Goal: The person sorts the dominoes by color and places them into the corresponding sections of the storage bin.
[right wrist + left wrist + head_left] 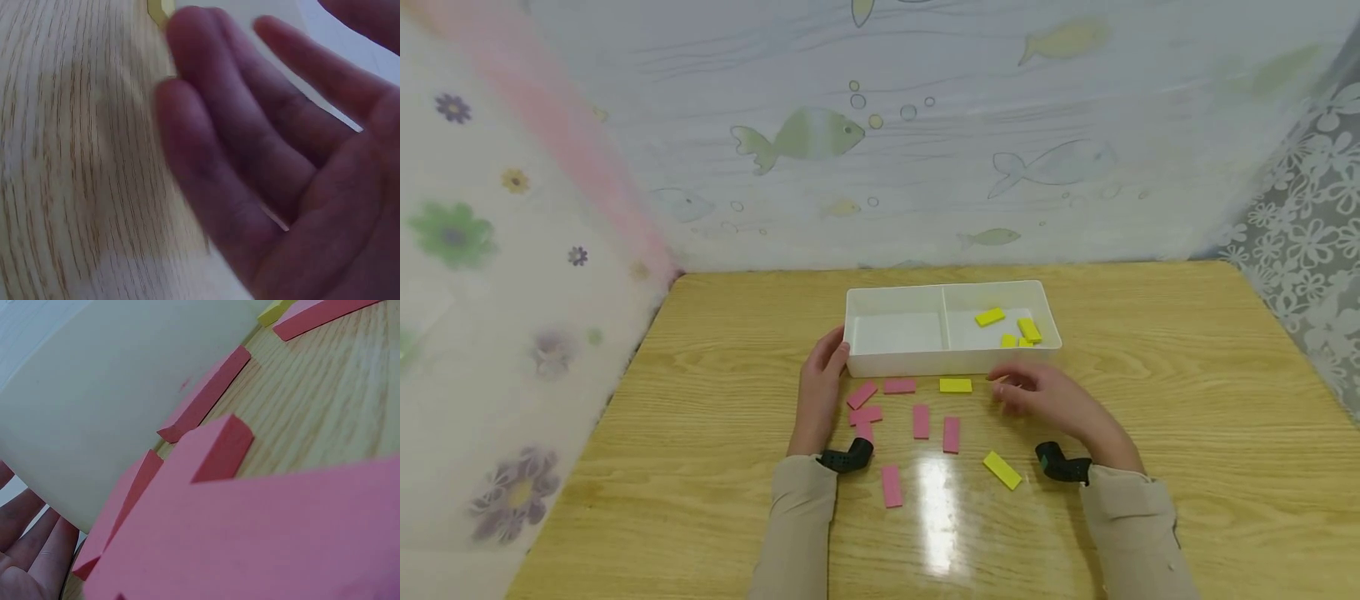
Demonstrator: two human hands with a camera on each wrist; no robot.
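A white two-compartment box (895,364) stands on the table. My left hand (822,379) rests against its left end, fingers along the side wall; in the left wrist view its fingers (53,550) show beside the box's corner. Several yellow blocks (989,317) lie in the right compartment. My right hand (1037,396), fingers loosely bent and holding nothing, is by the box's front right. To its left, a yellow block (956,386) lies along the box's front wall. Bare fingers (250,112) fill much of the right wrist view.
Several pink blocks (921,422) are scattered before the box, some overlapping near my left wrist. Another yellow block (1002,471) lies nearer me, left of my right wrist. The wooden table (700,417) meets a fish-printed curtain (925,192) at the back.
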